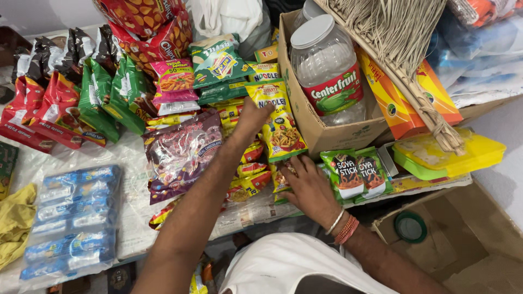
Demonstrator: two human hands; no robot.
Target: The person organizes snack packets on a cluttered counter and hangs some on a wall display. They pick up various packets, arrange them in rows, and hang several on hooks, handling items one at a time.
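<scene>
Left hand (pixel 251 117) reaches forward, fingers pinching the top of a yellow noodle packet (pixel 279 122) standing mid-table against the cardboard box (pixel 321 128). Right hand (pixel 308 185) lies spread, palm down, on small snack packets (pixel 248 182) near the table's front edge, just beside green stick-snack packets (pixel 357 173). A clear plastic jar (pixel 327 68) sits in the box; blue biscuit packs (pixel 73 218) lie at the front left corner.

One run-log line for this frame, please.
left hand: on yellow noodle packets | right hand: on lower packets, beside green snack packs
</scene>
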